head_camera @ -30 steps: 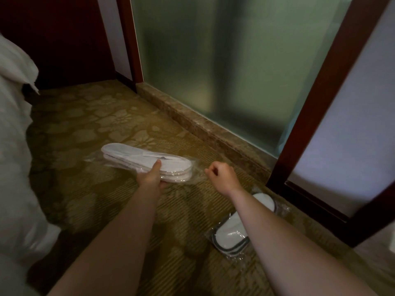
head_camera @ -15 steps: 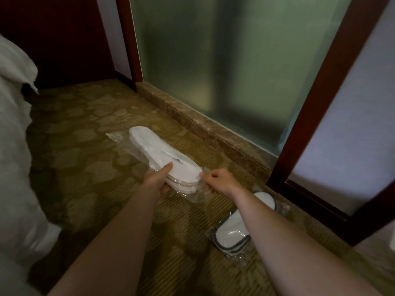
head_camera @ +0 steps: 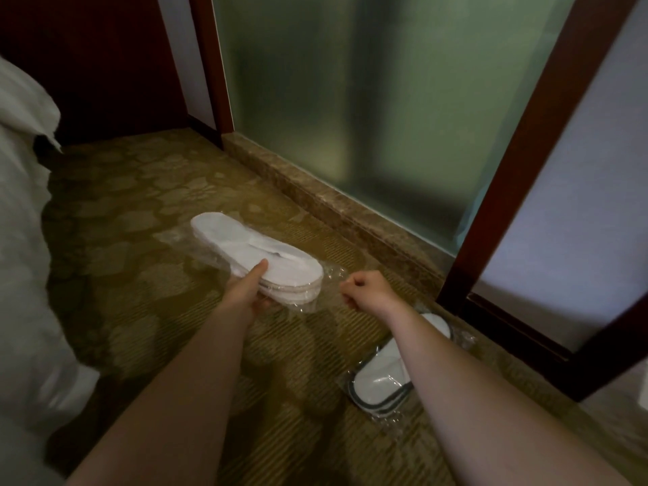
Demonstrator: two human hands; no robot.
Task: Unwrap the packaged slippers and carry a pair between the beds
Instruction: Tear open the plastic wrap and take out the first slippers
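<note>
A pair of flat white slippers sealed in a clear plastic wrapper is held above the carpet, toe end toward me. My left hand grips the pack from its near side, thumb on top. My right hand is closed just right of the toe end, fingers pinched where the loose wrapper reaches them. A second wrapped pair, white with a dark rim, lies on the carpet by the door frame, partly hidden under my right forearm.
White bedding hangs along the left edge. A frosted glass panel on a marble sill runs behind the slippers. A dark wood door frame stands at right. Patterned carpet covers the floor.
The held pack turned from lying crosswise to pointing away from me. My right hand met its toe end, then drew slightly right with the wrapper's edge.
</note>
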